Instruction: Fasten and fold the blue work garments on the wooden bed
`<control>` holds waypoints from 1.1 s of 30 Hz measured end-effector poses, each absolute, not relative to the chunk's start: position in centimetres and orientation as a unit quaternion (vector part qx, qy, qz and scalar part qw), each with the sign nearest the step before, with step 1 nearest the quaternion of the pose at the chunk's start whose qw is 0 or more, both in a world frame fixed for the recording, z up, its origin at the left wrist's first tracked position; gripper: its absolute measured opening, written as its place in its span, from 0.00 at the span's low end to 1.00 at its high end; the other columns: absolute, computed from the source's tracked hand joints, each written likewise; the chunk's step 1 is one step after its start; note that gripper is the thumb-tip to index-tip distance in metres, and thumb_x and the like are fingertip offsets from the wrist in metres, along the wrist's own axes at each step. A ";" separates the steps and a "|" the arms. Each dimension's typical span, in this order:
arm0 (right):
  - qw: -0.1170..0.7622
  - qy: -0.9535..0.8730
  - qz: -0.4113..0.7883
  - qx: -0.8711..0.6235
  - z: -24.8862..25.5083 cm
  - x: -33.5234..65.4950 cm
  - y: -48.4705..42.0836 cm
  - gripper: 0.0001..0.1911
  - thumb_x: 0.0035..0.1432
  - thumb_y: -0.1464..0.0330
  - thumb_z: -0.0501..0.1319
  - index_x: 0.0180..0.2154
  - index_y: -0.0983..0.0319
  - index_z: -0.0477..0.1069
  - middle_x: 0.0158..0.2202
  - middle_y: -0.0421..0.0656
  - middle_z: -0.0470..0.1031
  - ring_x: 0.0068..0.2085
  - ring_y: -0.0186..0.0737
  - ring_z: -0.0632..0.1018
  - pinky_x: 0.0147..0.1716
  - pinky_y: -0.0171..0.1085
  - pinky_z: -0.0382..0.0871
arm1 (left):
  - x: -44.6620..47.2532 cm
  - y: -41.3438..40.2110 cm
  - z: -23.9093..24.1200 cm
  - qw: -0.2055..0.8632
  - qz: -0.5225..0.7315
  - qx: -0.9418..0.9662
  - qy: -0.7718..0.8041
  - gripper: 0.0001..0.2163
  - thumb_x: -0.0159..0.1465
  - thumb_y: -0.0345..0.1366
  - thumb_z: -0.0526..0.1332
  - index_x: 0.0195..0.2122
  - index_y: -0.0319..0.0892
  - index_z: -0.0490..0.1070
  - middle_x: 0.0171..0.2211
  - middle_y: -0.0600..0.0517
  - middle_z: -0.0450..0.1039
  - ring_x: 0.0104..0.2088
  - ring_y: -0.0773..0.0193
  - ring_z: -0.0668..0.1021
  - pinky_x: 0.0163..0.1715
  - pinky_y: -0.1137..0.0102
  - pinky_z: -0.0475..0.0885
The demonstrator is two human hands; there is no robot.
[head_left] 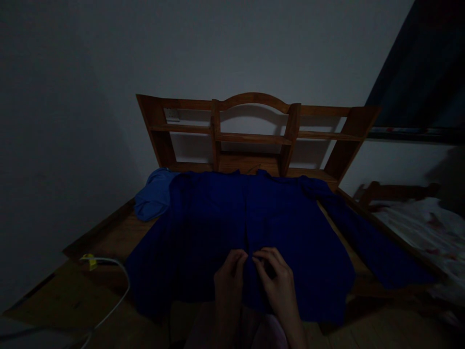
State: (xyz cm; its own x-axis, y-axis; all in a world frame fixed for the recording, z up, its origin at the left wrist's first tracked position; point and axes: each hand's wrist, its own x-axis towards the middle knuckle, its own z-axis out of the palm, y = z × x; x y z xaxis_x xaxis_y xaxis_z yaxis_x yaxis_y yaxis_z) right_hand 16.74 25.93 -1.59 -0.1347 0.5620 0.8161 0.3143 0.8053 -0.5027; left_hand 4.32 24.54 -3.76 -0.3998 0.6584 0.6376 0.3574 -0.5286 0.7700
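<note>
A dark blue long-sleeved shirt (203, 223) lies spread out flat on a wooden bed frame (119, 232), front side up, with its opening running down the middle. My left hand (228, 276) and my right hand (278, 278) meet at the lower part of that opening. The fingers of both hands are curled and pinch the two fabric edges together. One sleeve stretches out to the right over the frame's side rail. The room is dim and small details at the fingertips are hard to make out.
A wooden headboard with shelves (254, 138) stands behind the shirt against a white wall. A lighter blue cloth (154, 194) is bunched at the back left. A white cable (116, 291) curves at the left. A second bed with patterned bedding (425, 232) stands at the right.
</note>
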 end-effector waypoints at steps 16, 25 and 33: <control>0.574 -0.750 0.101 -0.314 -2.0 16.7 26.4 0.04 0.59 0.69 0.55 0.34 0.60 0.67 0.31 0.39 0.70 0.32 0.34 0.72 0.34 0.31 0.64 | 5.1 24.5 -3.4 0.238 0.722 0.487 0.429 0.10 0.56 0.42 0.62 0.32 0.40 0.71 0.32 0.51 0.75 0.36 0.62 0.77 0.37 0.72 0.71; 0.576 -0.748 0.112 -0.309 -1.8 16.5 25.8 0.06 0.61 0.66 0.53 0.34 0.60 0.66 0.32 0.40 0.71 0.34 0.35 0.73 0.35 0.32 0.64 | 5.4 24.4 -3.2 0.242 0.746 0.464 0.411 0.08 0.56 0.39 0.62 0.31 0.39 0.69 0.31 0.52 0.73 0.35 0.64 0.77 0.36 0.73 0.72; 0.560 -0.757 0.102 -0.321 -2.0 16.4 25.9 0.07 0.63 0.65 0.51 0.34 0.60 0.64 0.33 0.41 0.69 0.35 0.35 0.72 0.36 0.33 0.63 | 5.5 24.7 -3.3 0.259 0.767 0.449 0.378 0.09 0.56 0.36 0.61 0.36 0.40 0.66 0.32 0.51 0.72 0.35 0.64 0.78 0.37 0.72 0.73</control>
